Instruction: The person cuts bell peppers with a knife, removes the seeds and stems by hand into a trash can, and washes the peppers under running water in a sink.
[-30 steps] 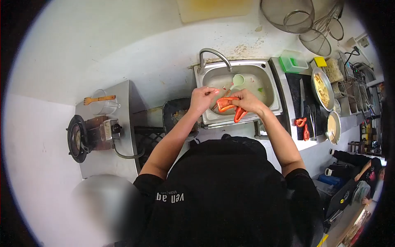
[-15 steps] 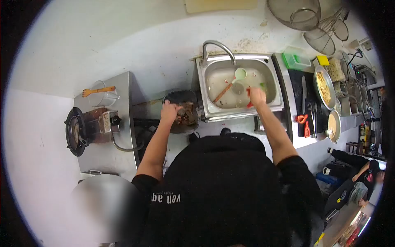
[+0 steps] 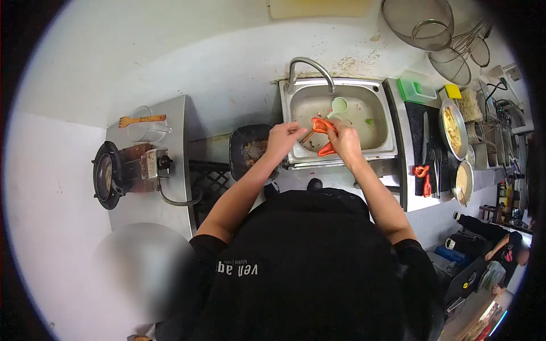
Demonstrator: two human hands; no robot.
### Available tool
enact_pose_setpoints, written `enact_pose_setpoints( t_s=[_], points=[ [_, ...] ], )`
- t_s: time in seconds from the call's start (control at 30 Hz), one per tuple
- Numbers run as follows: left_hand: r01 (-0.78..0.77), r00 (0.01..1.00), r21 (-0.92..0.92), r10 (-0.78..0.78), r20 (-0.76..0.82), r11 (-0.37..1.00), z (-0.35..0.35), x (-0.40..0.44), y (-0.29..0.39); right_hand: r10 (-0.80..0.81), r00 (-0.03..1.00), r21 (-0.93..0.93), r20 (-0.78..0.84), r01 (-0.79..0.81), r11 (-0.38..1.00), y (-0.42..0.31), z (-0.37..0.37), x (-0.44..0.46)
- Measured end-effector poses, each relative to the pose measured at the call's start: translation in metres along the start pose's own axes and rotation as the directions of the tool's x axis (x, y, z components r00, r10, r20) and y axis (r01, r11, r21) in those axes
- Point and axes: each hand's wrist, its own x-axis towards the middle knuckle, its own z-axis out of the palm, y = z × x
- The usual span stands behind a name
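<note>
Over the front of the steel sink, my right hand is closed round red pepper pieces, one part sticking out at the top and another below the fingers. Just to the left is my left hand, its bent fingers slightly apart and near the pepper, with nothing visible between them. Below the faucet, a pale green ladle lies in the basin with small scraps. Its reddish handle is partly hidden by the hands and pepper.
A dark bin with scraps stands left of the sink. On the right counter are a knife, more red pepper pieces, a bowl of pale strips and a green container. A burner stands left; a co-worker is far right.
My left hand has moved from over the bin back to the sink, beside my right hand. My right hand has lifted the pepper from low in the basin toward its front edge.
</note>
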Motion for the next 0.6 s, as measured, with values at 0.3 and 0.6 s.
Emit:
enact_pose_setpoints(
  t_s=[0.3,0.6],
  points=[
    [0.013,0.998,0.01,-0.012,-0.067,1.0,0.026,0.016,0.027,-0.015,1.0,-0.145,0.015,0.017,0.989,-0.033,-0.004,-0.006],
    [0.288,0.958,-0.267,-0.281,0.066,0.92,0.034,0.015,0.035,-0.185,0.982,-0.273,-0.024,0.172,0.947,-0.023,0.022,-0.002]
  ],
)
